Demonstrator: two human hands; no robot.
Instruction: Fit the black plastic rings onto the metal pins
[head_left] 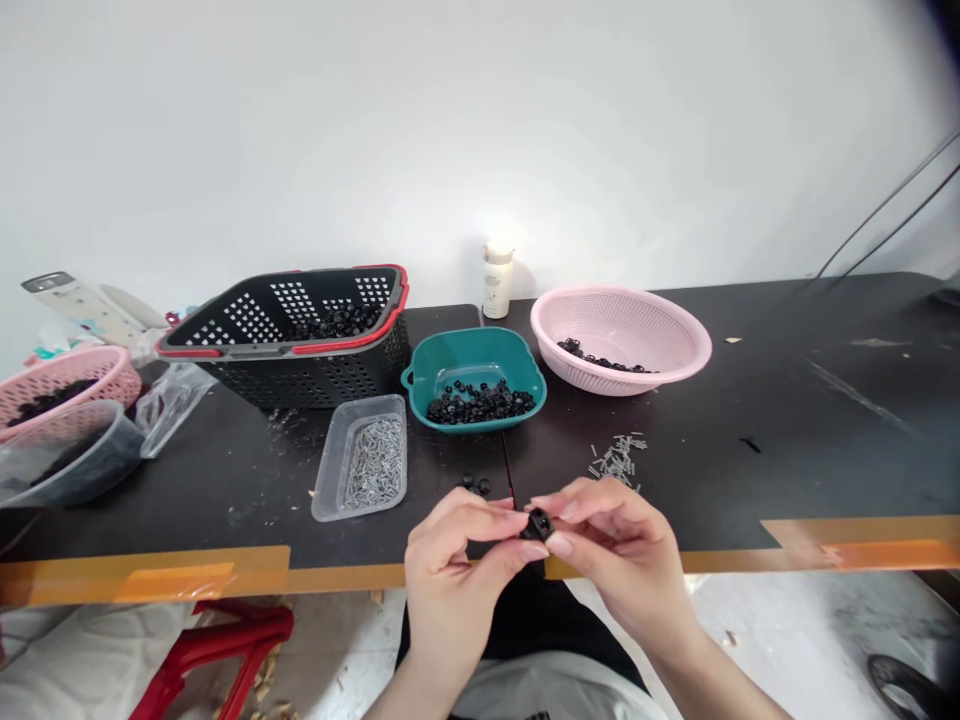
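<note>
Clamping a black plastic part point(538, 525) between left hand point(452, 570) and right hand point(619, 540); more parts point(480, 403) fill the teal bowl point(480, 348), pins point(373, 462) the tray point(324, 465).

The left hand point(454, 570) and right hand point(619, 535) are raised close together, wrists bent and palms turned inward. Their thumbs and forefingers pinch toward one another, with the fingertips point(559, 546) almost meeting, and the other fingers curl loosely behind them. Both forearms point(720, 680) angle inward.
</note>
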